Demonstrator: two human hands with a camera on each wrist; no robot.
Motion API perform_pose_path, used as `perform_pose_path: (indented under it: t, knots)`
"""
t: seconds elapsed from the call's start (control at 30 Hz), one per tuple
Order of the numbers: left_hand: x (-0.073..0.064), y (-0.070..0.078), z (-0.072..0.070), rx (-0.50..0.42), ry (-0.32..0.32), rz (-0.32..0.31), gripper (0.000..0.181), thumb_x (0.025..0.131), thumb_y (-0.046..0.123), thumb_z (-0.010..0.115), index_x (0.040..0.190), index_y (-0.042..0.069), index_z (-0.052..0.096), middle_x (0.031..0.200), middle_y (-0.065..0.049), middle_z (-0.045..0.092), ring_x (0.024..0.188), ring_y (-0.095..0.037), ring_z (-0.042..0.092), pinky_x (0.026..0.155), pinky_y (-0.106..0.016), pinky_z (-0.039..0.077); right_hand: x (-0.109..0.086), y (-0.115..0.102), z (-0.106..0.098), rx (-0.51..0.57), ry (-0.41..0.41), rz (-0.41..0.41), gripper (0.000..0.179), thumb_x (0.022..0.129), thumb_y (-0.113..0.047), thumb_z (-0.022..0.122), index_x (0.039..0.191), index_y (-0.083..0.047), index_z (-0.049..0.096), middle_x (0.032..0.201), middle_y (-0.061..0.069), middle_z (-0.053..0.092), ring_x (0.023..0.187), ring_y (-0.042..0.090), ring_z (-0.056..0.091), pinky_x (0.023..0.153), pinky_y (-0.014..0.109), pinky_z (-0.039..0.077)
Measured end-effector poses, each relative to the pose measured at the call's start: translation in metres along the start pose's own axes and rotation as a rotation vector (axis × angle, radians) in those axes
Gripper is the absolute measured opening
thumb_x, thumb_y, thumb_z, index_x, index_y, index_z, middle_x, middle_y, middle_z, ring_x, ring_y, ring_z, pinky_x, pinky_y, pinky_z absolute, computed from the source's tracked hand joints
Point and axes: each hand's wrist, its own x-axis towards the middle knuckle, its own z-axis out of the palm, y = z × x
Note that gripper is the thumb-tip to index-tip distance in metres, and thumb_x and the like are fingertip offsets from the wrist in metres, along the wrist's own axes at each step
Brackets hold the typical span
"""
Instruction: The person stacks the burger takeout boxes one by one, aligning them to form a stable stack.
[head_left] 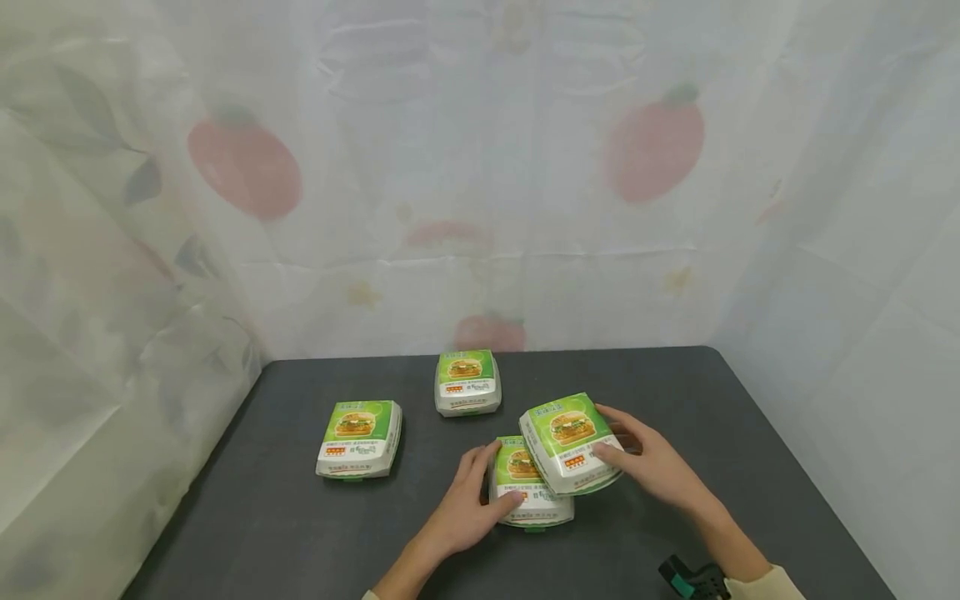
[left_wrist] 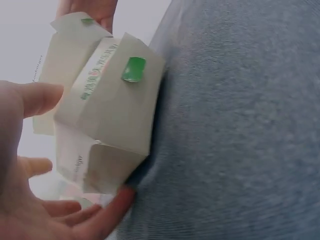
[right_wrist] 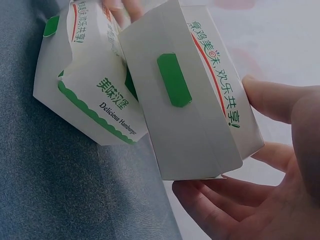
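My right hand (head_left: 656, 462) holds a green-and-white burger box (head_left: 568, 442), thumb on its near right side and fingers behind it. This box is tilted and overlaps the right part of a second burger box (head_left: 534, 508) on the table. Around the left side of that lower box is my left hand (head_left: 468, 508), its thumb at the front and fingers toward the back corner. In the right wrist view the held box (right_wrist: 175, 100) shows a green tab, with the lower box (right_wrist: 95, 85) beside it. The left wrist view shows the lower box (left_wrist: 110, 110) beside spread fingers.
Another burger box (head_left: 360, 437) sits at the left of the dark table (head_left: 262, 517). One more box (head_left: 467, 383) stands near the back edge. Pale patterned curtains (head_left: 480, 167) enclose the back and sides. A dark wrist strap (head_left: 697, 579) is at the right forearm.
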Motion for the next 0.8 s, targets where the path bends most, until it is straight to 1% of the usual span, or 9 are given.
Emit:
perform_pose_path:
  t: [0.07,0.13,0.23,0.3,0.4,0.5,0.7,0.8]
  knots:
    - [-0.001,0.004,-0.001,0.047,0.041,0.005,0.081,0.096,0.059,0.062,0.161,0.021,0.030,0.157,-0.016,0.029,0.139,-0.038,0.037,0.097,-0.059,0.045,0.000,0.000,0.001,-0.007,0.003,-0.007,0.070,0.099,-0.034,0.068,0.158,-0.013,0.037,0.140,0.023,0.053,0.120,0.036,0.059,0.081,0.039,0.053]
    - [-0.002,0.011,-0.002,0.093,0.092,0.020,0.079,0.096,0.060,0.061,0.159,0.020,0.034,0.157,-0.013,0.032,0.142,-0.038,0.035,0.101,-0.064,0.040,-0.001,0.000,0.001,-0.007,0.006,-0.011,0.069,0.100,-0.033,0.068,0.158,-0.012,0.037,0.141,0.023,0.052,0.121,0.036,0.058,0.082,0.040,0.053]
    - [-0.002,0.026,0.001,0.138,0.157,0.076,0.077,0.096,0.059,0.063,0.156,0.016,0.041,0.154,-0.010,0.040,0.140,-0.035,0.039,0.102,-0.064,0.040,-0.002,0.000,0.003,-0.010,0.016,-0.008,0.069,0.099,-0.034,0.069,0.157,-0.013,0.037,0.141,0.022,0.052,0.120,0.036,0.058,0.082,0.040,0.053]
    - [-0.003,0.037,0.005,0.158,0.182,0.120,0.080,0.094,0.060,0.064,0.155,0.012,0.042,0.152,-0.009,0.044,0.138,-0.033,0.041,0.102,-0.061,0.041,-0.003,0.000,0.003,-0.019,0.025,-0.003,0.070,0.099,-0.035,0.069,0.157,-0.013,0.038,0.140,0.021,0.053,0.120,0.035,0.059,0.082,0.039,0.053]
    - [-0.002,0.051,0.011,0.179,0.185,0.163,0.087,0.091,0.064,0.066,0.156,0.011,0.040,0.152,-0.006,0.045,0.136,-0.028,0.044,0.101,-0.057,0.044,-0.003,-0.001,0.004,-0.034,0.041,0.011,0.070,0.099,-0.036,0.069,0.157,-0.013,0.038,0.139,0.020,0.054,0.118,0.033,0.060,0.081,0.039,0.052]
    - [0.000,0.060,0.016,0.189,0.169,0.171,0.092,0.090,0.067,0.065,0.158,0.012,0.036,0.153,-0.005,0.044,0.135,-0.026,0.044,0.099,-0.054,0.046,-0.003,-0.001,0.005,-0.046,0.057,0.030,0.071,0.098,-0.037,0.070,0.157,-0.014,0.038,0.138,0.019,0.055,0.117,0.032,0.060,0.081,0.038,0.052]
    - [0.005,0.066,0.020,0.190,0.161,0.128,0.095,0.090,0.072,0.061,0.158,0.011,0.035,0.153,-0.006,0.042,0.134,-0.026,0.044,0.098,-0.053,0.046,-0.005,-0.005,0.009,-0.069,0.090,0.066,0.074,0.096,-0.042,0.072,0.156,-0.014,0.039,0.137,0.018,0.056,0.117,0.031,0.061,0.080,0.037,0.053]
    - [0.006,0.065,0.019,0.169,0.162,0.129,0.095,0.090,0.071,0.061,0.157,0.009,0.036,0.154,-0.008,0.040,0.133,-0.027,0.045,0.099,-0.053,0.046,-0.006,-0.008,0.012,-0.073,0.104,0.063,0.074,0.095,-0.042,0.073,0.156,-0.015,0.040,0.136,0.018,0.056,0.117,0.031,0.060,0.082,0.038,0.053]
